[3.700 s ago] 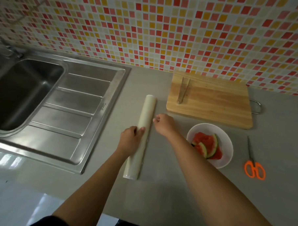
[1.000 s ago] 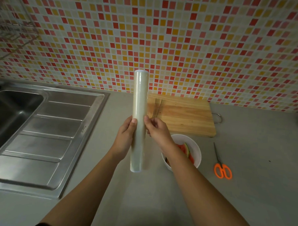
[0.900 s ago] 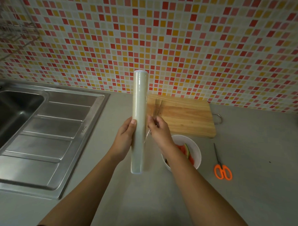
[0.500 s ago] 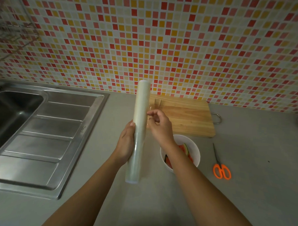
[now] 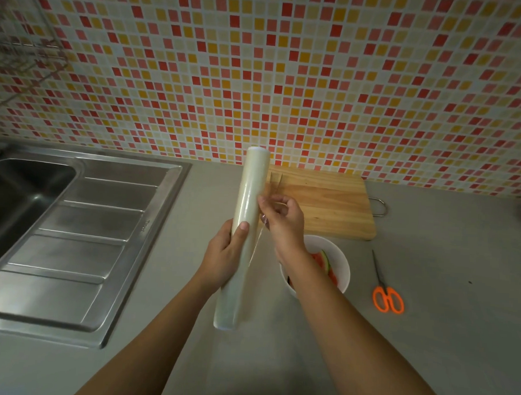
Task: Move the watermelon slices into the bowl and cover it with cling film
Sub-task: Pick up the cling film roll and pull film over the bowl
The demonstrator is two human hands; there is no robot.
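My left hand (image 5: 225,255) grips a long roll of cling film (image 5: 249,196) around its middle and holds it nearly upright above the counter. My right hand (image 5: 282,220) pinches the loose edge of the film just right of the roll, with a narrow strip peeled away. Below my right forearm stands a white bowl (image 5: 341,263) with watermelon slices (image 5: 325,261) in it; my arm hides part of it.
A wooden cutting board (image 5: 327,203) lies behind the bowl against the tiled wall. Orange-handled scissors (image 5: 386,292) lie right of the bowl. A steel sink with draining board (image 5: 81,234) fills the left side. A wire rack (image 5: 23,52) hangs at upper left.
The roll went from lying on the counter to being held upright. In the last second it tilted slightly, and my right hand caught the film's edge and drew it a little off the roll.
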